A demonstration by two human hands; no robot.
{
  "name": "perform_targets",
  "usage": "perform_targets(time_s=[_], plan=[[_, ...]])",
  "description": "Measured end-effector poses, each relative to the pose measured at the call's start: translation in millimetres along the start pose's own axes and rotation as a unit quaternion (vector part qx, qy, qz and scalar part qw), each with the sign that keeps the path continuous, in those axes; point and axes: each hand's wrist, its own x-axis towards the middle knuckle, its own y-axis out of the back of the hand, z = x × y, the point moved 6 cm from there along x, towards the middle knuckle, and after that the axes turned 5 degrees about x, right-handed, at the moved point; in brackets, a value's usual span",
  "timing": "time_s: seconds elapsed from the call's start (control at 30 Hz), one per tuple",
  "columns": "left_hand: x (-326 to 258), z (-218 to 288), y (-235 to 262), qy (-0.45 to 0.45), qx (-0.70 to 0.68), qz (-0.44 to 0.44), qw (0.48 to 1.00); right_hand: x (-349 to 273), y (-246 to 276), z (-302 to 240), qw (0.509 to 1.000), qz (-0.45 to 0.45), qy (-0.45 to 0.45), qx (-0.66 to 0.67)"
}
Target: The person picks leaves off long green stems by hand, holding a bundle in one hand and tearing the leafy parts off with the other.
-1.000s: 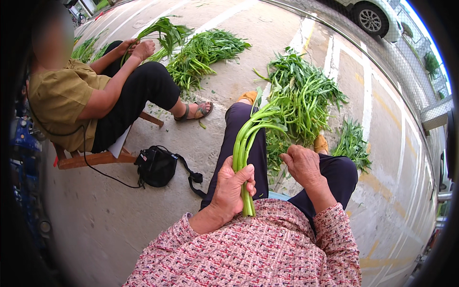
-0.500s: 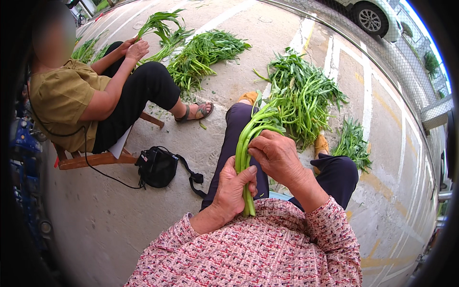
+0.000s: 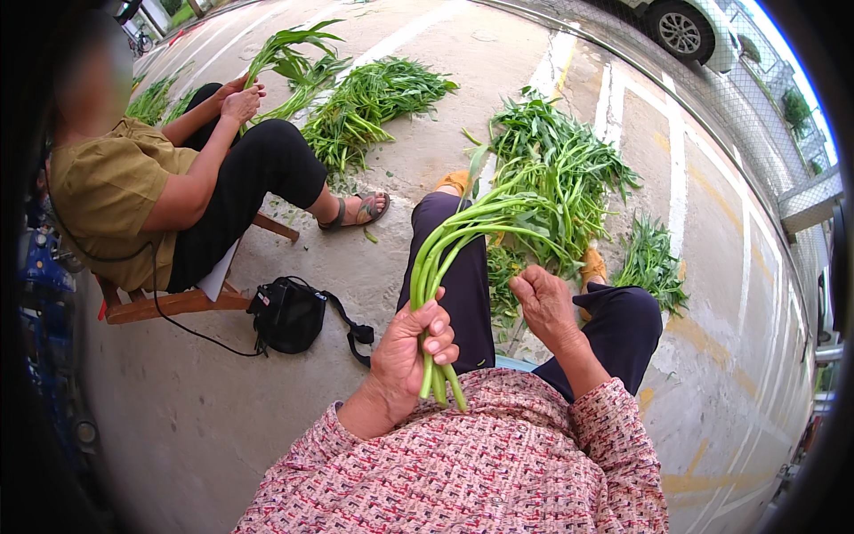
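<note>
Left hand (image 3: 411,354) grip on green stalk bunch (image 3: 480,233), right hand (image 3: 546,305) beside

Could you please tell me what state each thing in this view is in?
left hand: fingers closed around the bunch.
bunch of green stalks: held upright, leafy tops drooping forward.
right hand: loosely curled, holding nothing visible.
black bag: lying on concrete.
loose greens pile: spread on ground.

Stems (image 3: 445,258) green; sleeve (image 3: 498,463) pink-white tweed weave; bag (image 3: 289,313) black; neighbour's shirt (image 3: 111,200) olive (trousers black); pavement (image 3: 178,418) grey, white-lined.
</note>
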Motion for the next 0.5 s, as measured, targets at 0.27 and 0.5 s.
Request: perform_targets(time_s=[0.27, 0.5], plan=[[-1.0, 7.6, -3.8, 0.050, -0.120, -0.072, 0.989, -37.6, -24.2, 46.8, 0.993, -0.049, -0.102, 0.046], [-0.7, 5.3, -7.0, 0.059, -0.135, -0.087, 0.985, -36.7, -22.5, 29.9, 0.995, -0.052, -0.077, 0.038]])
